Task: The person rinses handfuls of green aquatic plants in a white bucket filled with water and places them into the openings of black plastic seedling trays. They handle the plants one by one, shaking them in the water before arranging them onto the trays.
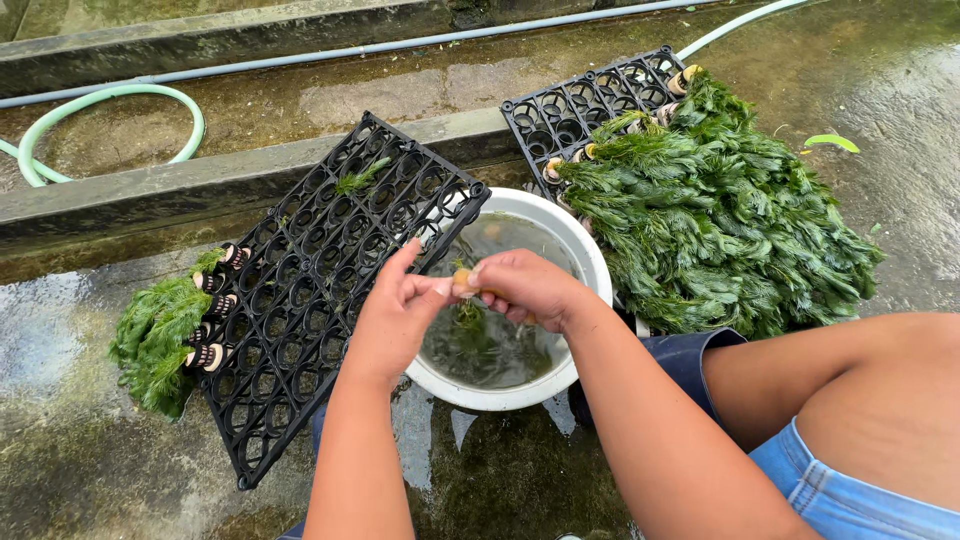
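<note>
1. The white bowl (590,262) of water is the landmark; both hands meet just above its near-left rim, probably so drips and loose bits fall back into the water.
2. The right hand (528,288) is closed around a small tan plug (463,282) with a green sprig hanging from it toward the water.
3. The left hand (395,318) pinches the plug's end with thumb and fingertips, its forefinger raised; the plug sits between the two hands' fingertips.
4. Left of the bowl leans a black tray (330,290), mostly unfilled, with a few plants (155,335) at its far-left edge.
5. Right of the bowl, a second tray (560,115) carries a thick heap of greenery (720,220).
</note>
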